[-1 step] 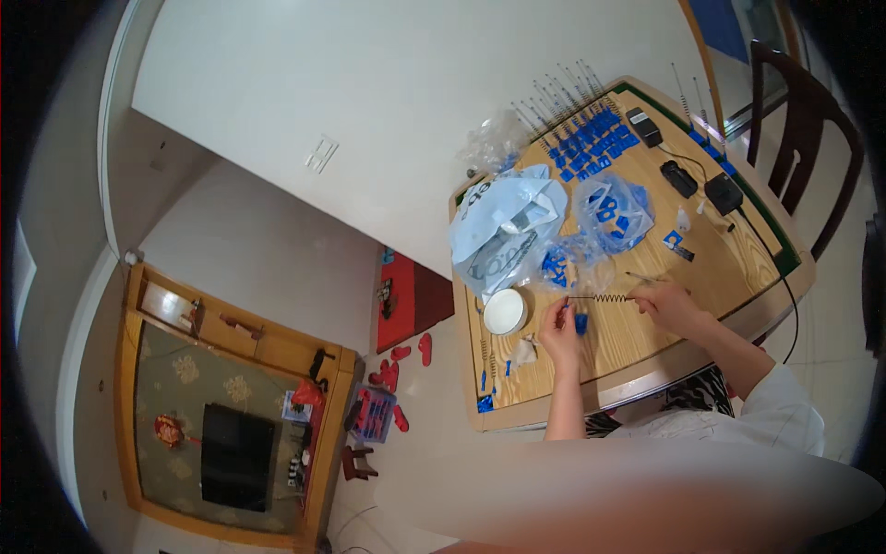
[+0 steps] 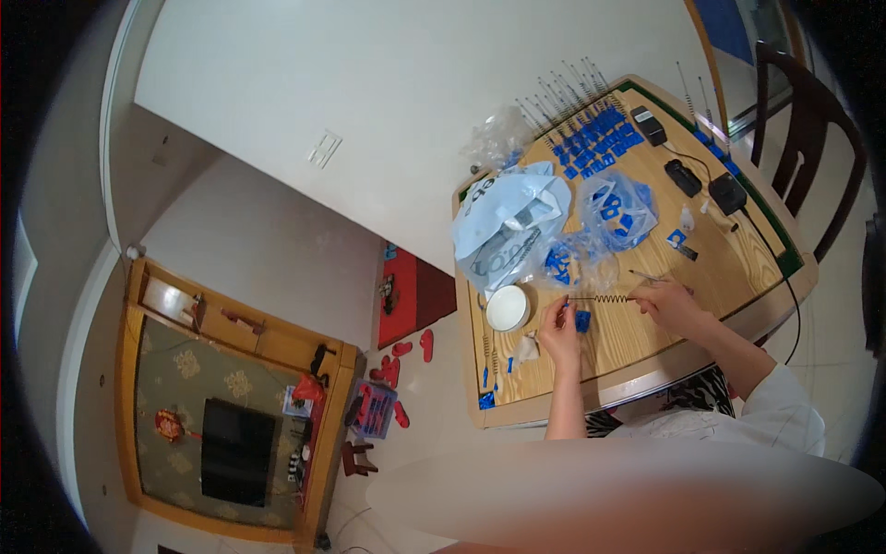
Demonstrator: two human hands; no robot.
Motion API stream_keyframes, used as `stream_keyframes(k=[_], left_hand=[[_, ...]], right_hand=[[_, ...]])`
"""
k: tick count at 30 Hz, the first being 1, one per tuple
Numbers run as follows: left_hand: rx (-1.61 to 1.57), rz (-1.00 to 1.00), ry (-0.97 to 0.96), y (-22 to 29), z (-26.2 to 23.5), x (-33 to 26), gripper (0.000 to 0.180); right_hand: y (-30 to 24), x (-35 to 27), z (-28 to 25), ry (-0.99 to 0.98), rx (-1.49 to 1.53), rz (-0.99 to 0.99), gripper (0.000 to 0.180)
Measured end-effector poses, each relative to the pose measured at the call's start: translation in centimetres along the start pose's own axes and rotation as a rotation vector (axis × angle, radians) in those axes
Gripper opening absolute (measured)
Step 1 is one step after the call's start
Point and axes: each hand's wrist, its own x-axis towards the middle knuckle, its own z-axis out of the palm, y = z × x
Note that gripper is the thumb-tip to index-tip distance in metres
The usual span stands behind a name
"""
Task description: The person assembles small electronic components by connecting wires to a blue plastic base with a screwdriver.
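A thin dark wire with a coiled spring [image 2: 611, 298] in its middle stretches level between my two hands above the table. My left hand [image 2: 560, 334] pinches its left end, where a bit of blue shows at the fingertips. My right hand [image 2: 674, 307] is closed round the right end. A slim, pen-like tool [image 2: 646, 275] sticks out from the right hand; its kind is too small to make out. Beside my left fingers is a small blue piece [image 2: 582, 321], and I cannot tell whether they touch it.
Left of my hands stand a white bowl [image 2: 508, 308] and a pale blue plastic bag [image 2: 506, 217]. A clear bag [image 2: 616, 212] holds blue parts. Rows of blue pieces [image 2: 595, 140] with upright springs fill the far edge. Black adapters [image 2: 727, 193] with a cable lie right.
The whole view has shifted very slightly. Both hands keep their hold on the spring wire, with no clear movement.
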Motion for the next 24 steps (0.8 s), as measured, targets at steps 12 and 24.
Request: stream_keyframes(k=[12, 24], left_hand=[[0.128, 0.015, 0.047, 1.7, -2.9, -0.8, 0.021], [0.439, 0.298, 0.069, 2.3, -3.3, -0.9, 0.018]], right_hand=[[-1.6, 0.4, 1.9, -0.070, -0.110, -0.117, 0.021], [-1.5, 0.2, 2.4, -0.056, -0.193, -0.130, 0.015]])
